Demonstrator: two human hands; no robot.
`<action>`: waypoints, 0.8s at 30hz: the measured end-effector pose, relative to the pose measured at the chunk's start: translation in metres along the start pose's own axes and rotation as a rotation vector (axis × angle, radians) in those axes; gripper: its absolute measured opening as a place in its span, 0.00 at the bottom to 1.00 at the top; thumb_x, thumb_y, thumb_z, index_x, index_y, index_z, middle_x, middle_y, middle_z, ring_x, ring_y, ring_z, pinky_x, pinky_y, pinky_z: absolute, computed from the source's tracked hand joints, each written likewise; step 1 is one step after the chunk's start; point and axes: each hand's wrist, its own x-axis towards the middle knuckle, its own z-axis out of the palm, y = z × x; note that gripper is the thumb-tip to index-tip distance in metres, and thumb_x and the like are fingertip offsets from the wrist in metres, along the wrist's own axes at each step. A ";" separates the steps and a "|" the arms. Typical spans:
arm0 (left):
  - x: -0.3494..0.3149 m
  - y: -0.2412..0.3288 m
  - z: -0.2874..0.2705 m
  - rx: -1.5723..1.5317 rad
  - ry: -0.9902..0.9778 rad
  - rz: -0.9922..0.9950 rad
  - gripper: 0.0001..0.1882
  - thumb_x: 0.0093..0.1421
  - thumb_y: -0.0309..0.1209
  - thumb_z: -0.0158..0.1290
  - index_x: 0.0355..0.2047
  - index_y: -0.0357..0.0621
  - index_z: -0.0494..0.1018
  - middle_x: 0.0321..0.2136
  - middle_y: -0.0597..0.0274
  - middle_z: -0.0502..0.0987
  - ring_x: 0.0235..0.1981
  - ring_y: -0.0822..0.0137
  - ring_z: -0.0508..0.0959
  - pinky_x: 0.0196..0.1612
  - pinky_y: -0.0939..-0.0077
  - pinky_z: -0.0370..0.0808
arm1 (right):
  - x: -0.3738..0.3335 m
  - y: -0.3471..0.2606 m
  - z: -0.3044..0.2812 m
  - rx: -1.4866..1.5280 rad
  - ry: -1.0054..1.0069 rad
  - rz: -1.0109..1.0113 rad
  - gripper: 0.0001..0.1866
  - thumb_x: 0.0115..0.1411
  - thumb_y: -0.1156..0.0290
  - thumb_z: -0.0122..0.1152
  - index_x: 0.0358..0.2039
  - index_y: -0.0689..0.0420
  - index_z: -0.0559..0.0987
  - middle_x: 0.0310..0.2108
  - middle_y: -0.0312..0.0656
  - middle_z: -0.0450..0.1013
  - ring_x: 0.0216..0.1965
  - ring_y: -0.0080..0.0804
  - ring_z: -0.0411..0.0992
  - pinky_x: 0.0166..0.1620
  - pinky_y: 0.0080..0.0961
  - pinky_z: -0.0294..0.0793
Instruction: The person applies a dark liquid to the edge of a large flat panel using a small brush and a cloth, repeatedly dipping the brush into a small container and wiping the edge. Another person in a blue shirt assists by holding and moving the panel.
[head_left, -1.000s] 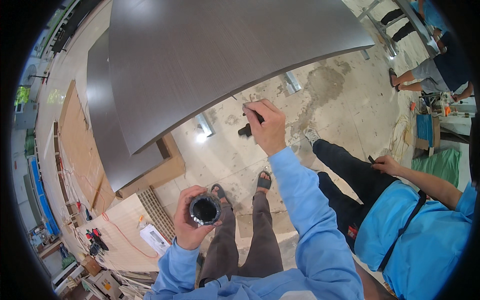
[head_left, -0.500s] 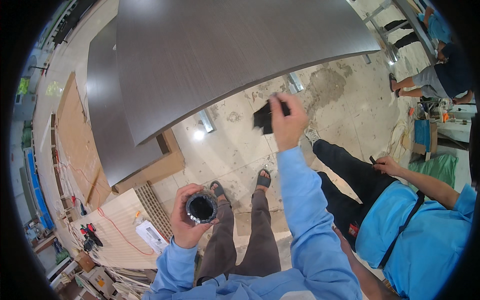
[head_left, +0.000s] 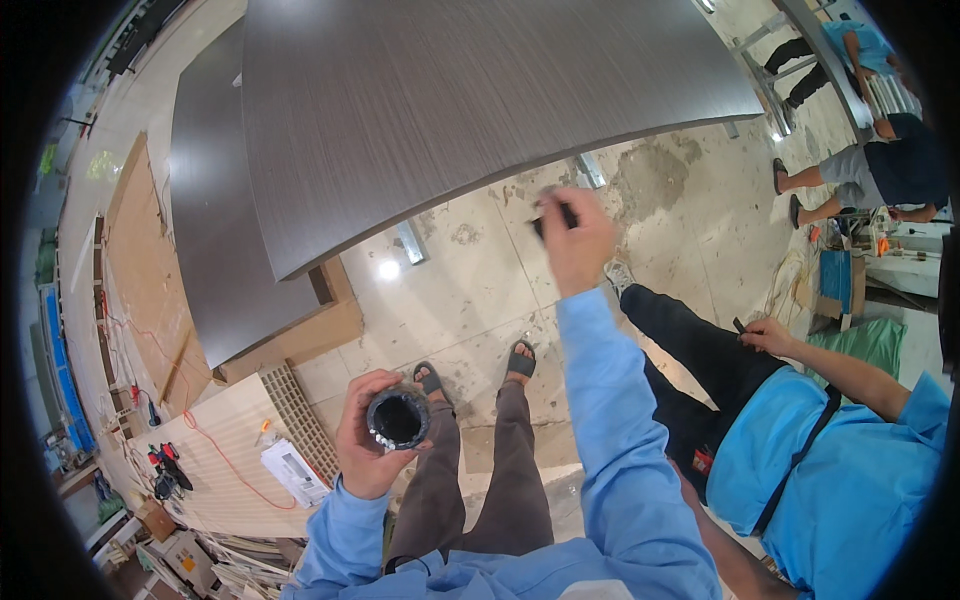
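My left hand [head_left: 366, 440] is wrapped round a small open round container [head_left: 398, 419], its rim smeared and its inside dark. It is held low, in front of my left leg. My right hand [head_left: 582, 245] is raised near the front edge of the large dark wood-grain panel [head_left: 480, 95], apart from it. A thin black piece [head_left: 553, 218] is pinched between its thumb and fingers; blur and the fingers hide most of it, so whether it is cloth or a stiff blade cannot be told.
A second dark panel [head_left: 205, 220] lies under the first at the left. A co-worker in a blue shirt [head_left: 800, 450] is close at my right, a small dark thing in one hand. Lower left stands a ribbed board [head_left: 215, 470] with a red cable. More people are at the upper right.
The black piece, spread out to the left of my right fingers before, now shows only a small part beside them. My left hand with the container has shifted slightly left in view.
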 end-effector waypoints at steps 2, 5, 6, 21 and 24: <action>0.000 0.000 0.000 -0.008 0.005 0.007 0.42 0.44 0.29 0.78 0.59 0.36 0.71 0.58 0.56 0.69 0.59 0.63 0.74 0.63 0.69 0.72 | -0.004 0.004 0.001 -0.026 -0.102 -0.077 0.05 0.58 0.77 0.70 0.35 0.58 0.85 0.34 0.43 0.81 0.37 0.38 0.80 0.43 0.30 0.78; -0.001 0.000 -0.004 -0.019 0.013 0.012 0.42 0.44 0.31 0.78 0.59 0.37 0.71 0.57 0.55 0.69 0.59 0.62 0.74 0.64 0.63 0.73 | -0.001 0.003 -0.001 -0.068 0.015 -0.176 0.05 0.60 0.77 0.71 0.37 0.58 0.86 0.33 0.40 0.82 0.37 0.34 0.80 0.44 0.28 0.78; -0.002 0.000 -0.006 -0.016 0.016 0.004 0.42 0.45 0.33 0.78 0.59 0.37 0.70 0.57 0.54 0.69 0.59 0.61 0.74 0.64 0.57 0.74 | 0.003 0.000 -0.002 -0.065 0.086 -0.029 0.04 0.59 0.77 0.70 0.36 0.59 0.85 0.34 0.42 0.82 0.36 0.35 0.80 0.43 0.29 0.78; -0.002 -0.004 -0.019 0.044 0.029 0.017 0.42 0.44 0.34 0.79 0.57 0.37 0.71 0.56 0.53 0.69 0.58 0.59 0.75 0.65 0.53 0.76 | -0.006 -0.019 0.010 -0.019 0.073 0.071 0.04 0.58 0.80 0.68 0.34 0.58 0.84 0.33 0.43 0.79 0.33 0.36 0.80 0.39 0.34 0.78; -0.004 -0.003 -0.019 0.005 0.043 0.012 0.42 0.44 0.34 0.79 0.57 0.37 0.71 0.56 0.53 0.69 0.58 0.59 0.75 0.65 0.53 0.76 | -0.026 -0.038 0.037 0.033 -0.186 -0.185 0.05 0.58 0.80 0.68 0.34 0.57 0.84 0.31 0.42 0.78 0.31 0.39 0.78 0.37 0.33 0.77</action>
